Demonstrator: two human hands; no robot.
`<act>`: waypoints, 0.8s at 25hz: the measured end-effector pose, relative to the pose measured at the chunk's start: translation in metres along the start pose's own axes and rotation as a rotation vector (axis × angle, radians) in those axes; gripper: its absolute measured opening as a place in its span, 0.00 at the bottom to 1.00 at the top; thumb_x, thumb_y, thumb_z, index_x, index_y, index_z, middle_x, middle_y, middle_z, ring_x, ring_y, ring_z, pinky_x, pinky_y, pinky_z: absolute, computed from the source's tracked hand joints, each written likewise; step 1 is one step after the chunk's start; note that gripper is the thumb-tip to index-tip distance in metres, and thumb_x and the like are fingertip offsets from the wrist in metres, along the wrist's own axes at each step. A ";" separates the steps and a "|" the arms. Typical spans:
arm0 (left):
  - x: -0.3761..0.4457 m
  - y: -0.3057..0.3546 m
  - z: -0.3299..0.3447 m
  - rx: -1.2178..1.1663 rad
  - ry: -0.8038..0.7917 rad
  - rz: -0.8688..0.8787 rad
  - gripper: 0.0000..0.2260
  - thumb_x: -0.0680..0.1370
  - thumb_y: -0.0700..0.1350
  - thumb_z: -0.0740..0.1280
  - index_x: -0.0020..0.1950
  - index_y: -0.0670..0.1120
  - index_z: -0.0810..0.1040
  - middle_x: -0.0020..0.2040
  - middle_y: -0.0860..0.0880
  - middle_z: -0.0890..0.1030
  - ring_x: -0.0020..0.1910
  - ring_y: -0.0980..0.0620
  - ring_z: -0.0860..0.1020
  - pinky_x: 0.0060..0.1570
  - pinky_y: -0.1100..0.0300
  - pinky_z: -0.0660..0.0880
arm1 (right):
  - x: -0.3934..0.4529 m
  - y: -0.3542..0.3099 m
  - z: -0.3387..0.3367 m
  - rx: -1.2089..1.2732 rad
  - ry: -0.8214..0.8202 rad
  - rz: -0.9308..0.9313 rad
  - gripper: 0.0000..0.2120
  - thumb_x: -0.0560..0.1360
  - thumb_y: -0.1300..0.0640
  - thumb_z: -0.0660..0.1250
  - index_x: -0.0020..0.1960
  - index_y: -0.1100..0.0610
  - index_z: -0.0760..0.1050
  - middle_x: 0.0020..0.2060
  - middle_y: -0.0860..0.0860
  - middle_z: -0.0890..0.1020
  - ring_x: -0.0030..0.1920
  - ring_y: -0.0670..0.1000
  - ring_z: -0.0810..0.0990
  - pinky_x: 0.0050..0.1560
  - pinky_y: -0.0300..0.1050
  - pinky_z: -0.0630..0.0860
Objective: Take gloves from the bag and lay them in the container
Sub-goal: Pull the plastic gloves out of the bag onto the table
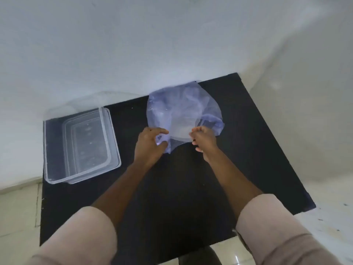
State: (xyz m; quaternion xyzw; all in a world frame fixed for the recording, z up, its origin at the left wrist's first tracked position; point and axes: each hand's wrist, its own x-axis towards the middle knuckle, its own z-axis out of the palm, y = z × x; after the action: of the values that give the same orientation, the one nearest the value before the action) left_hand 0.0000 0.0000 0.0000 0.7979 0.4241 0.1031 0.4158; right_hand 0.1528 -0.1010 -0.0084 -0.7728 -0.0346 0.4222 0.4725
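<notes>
**Both hands at the mouth of the bag, nothing out yet**

I am looking down at a black table (172,188) that fills the middle of the frame and is pushed into a corner of white wall, which probably keeps it from shifting while I work.

The clear container (80,144) sits at centre left, open side up with what looks like its lid nested inside. I see nothing else in it. It lies well apart from the bag, so I judge it will be an easy reach to the left without crossing my own arms.

The bag (183,109), thin and bluish, stands puffed up at upper centre, its near edge turned toward me. The gloves must be inside, but through the cloudy film I cannot make them out.

My left hand (150,144) is clenched on a fold of the bag's near edge, pinning that side. My right hand (203,139) has its fingers curled at the opposite side of the edge, pinching the film as far as I can tell. Held apart like this, the two hands look set to spread the opening.
</notes>
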 end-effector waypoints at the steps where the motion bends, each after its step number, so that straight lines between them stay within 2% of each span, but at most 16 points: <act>1: 0.006 -0.001 0.010 0.154 -0.014 0.006 0.12 0.71 0.50 0.68 0.54 0.59 0.80 0.62 0.44 0.77 0.59 0.42 0.76 0.58 0.47 0.76 | 0.014 -0.001 0.002 0.001 0.027 0.015 0.02 0.73 0.58 0.66 0.46 0.54 0.74 0.41 0.54 0.78 0.37 0.51 0.75 0.33 0.41 0.70; 2: 0.014 -0.001 0.021 0.339 -0.021 -0.002 0.16 0.72 0.52 0.68 0.60 0.60 0.77 0.68 0.43 0.71 0.66 0.40 0.71 0.64 0.41 0.71 | 0.027 -0.002 0.004 -0.018 0.072 0.051 0.03 0.73 0.58 0.66 0.47 0.56 0.74 0.43 0.55 0.79 0.39 0.52 0.76 0.33 0.42 0.70; 4: 0.018 0.008 0.035 0.476 -0.094 -0.059 0.25 0.74 0.52 0.68 0.70 0.57 0.69 0.74 0.42 0.62 0.71 0.38 0.64 0.67 0.37 0.63 | 0.041 -0.004 0.007 0.001 0.082 0.117 0.10 0.72 0.57 0.68 0.51 0.60 0.75 0.45 0.58 0.81 0.40 0.54 0.77 0.31 0.41 0.69; 6: 0.034 0.013 0.040 0.471 -0.126 -0.118 0.30 0.74 0.51 0.68 0.75 0.54 0.63 0.71 0.40 0.65 0.69 0.37 0.67 0.66 0.38 0.64 | 0.053 -0.004 0.010 -0.002 0.101 0.143 0.15 0.70 0.57 0.69 0.54 0.62 0.76 0.46 0.59 0.83 0.37 0.54 0.77 0.26 0.38 0.67; 8: 0.048 0.013 0.037 0.383 -0.120 -0.174 0.31 0.74 0.47 0.67 0.76 0.53 0.61 0.67 0.39 0.71 0.64 0.36 0.73 0.62 0.40 0.69 | 0.062 -0.005 0.014 -0.058 0.088 0.151 0.16 0.69 0.55 0.71 0.52 0.61 0.77 0.43 0.58 0.83 0.34 0.53 0.77 0.23 0.37 0.66; 11: 0.060 0.015 0.032 0.203 -0.048 -0.198 0.29 0.73 0.42 0.64 0.75 0.53 0.64 0.64 0.40 0.76 0.59 0.36 0.77 0.57 0.40 0.76 | 0.074 -0.009 0.023 -0.038 0.087 0.174 0.19 0.66 0.55 0.75 0.52 0.63 0.78 0.40 0.56 0.82 0.32 0.52 0.76 0.27 0.42 0.71; 14: 0.065 0.015 0.031 0.162 -0.010 -0.211 0.30 0.75 0.37 0.66 0.75 0.55 0.64 0.66 0.42 0.76 0.62 0.39 0.77 0.59 0.45 0.76 | 0.073 -0.017 0.030 0.035 0.117 0.193 0.08 0.69 0.60 0.73 0.38 0.60 0.74 0.35 0.51 0.78 0.38 0.52 0.78 0.43 0.47 0.78; 16: 0.067 0.013 0.032 0.121 -0.001 -0.211 0.31 0.75 0.36 0.66 0.75 0.55 0.63 0.66 0.42 0.76 0.62 0.40 0.77 0.59 0.47 0.76 | 0.070 -0.023 0.035 0.136 0.125 0.149 0.13 0.70 0.62 0.72 0.32 0.54 0.70 0.34 0.50 0.76 0.43 0.54 0.79 0.48 0.51 0.78; 18: 0.069 0.012 0.033 0.084 0.020 -0.218 0.33 0.73 0.35 0.66 0.75 0.55 0.63 0.65 0.42 0.77 0.60 0.41 0.78 0.57 0.49 0.77 | 0.066 -0.025 0.042 0.216 0.125 0.141 0.11 0.69 0.63 0.71 0.32 0.55 0.71 0.32 0.50 0.76 0.41 0.54 0.78 0.46 0.52 0.77; 20: 0.070 0.012 0.033 0.060 0.032 -0.220 0.34 0.72 0.34 0.66 0.75 0.55 0.63 0.65 0.42 0.77 0.59 0.41 0.78 0.54 0.52 0.77 | 0.064 -0.024 0.050 0.326 0.120 0.201 0.06 0.67 0.62 0.70 0.36 0.59 0.73 0.32 0.52 0.76 0.36 0.52 0.75 0.36 0.48 0.75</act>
State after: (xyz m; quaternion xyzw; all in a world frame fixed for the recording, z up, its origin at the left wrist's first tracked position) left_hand 0.0669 0.0307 -0.0252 0.7569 0.5184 0.0567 0.3938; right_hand 0.1676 -0.0241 -0.0398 -0.7095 0.1398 0.4204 0.5480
